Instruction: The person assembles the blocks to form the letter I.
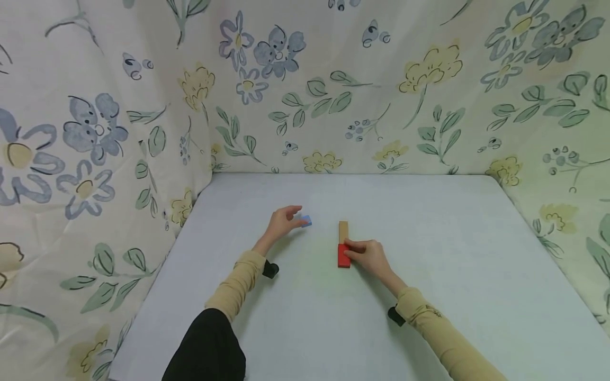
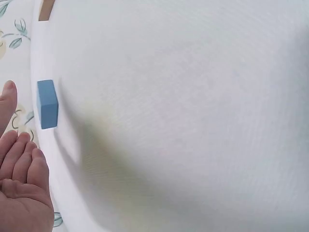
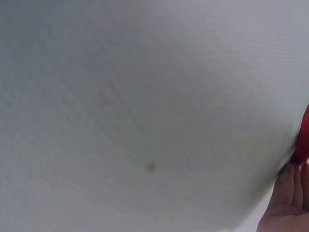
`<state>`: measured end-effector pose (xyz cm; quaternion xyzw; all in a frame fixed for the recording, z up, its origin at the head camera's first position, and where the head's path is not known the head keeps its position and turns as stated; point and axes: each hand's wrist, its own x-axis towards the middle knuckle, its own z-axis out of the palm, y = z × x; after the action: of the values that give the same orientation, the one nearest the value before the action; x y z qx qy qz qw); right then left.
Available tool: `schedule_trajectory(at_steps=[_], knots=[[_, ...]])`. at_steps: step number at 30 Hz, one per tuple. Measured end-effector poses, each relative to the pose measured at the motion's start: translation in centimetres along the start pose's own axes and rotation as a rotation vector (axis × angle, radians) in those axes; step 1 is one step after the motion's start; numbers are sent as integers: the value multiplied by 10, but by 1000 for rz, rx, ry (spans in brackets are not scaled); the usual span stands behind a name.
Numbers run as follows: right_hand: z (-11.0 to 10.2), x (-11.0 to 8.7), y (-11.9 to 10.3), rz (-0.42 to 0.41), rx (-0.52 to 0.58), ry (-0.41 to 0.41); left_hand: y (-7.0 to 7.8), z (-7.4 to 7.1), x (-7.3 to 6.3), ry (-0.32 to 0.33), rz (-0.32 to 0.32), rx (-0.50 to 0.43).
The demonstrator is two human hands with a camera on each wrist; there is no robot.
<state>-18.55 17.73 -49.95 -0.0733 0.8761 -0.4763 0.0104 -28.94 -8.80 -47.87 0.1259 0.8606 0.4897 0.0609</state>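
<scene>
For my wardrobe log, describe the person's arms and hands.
Left hand and right hand are bare. Left sleeve and right sleeve are tan, the right one dark-marked near its cuff; something black overlaps the left. A small black device sits at each wrist.

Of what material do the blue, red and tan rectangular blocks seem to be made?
Blue rectangular block: probably painted wood; even matte colour, crisp edges.
Red rectangular block: perhaps painted wood, smooth; uniform colour, but plastic possible.
Tan rectangular block: likely bare wood, matte; natural brown colour, grain not discernible.
</scene>
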Motion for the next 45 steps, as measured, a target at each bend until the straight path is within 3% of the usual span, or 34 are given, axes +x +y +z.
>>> schedule_trajectory(at_steps=[12, 21, 45], knots=[[1, 0, -2, -1, -2, 2, -17, 10, -3, 54, -20, 10], [2, 0, -2, 9, 0, 0, -19, 16, -2, 133, -22, 64], [1, 0, -2, -3, -12, 5, -20, 15, 2, 130, -21, 77]])
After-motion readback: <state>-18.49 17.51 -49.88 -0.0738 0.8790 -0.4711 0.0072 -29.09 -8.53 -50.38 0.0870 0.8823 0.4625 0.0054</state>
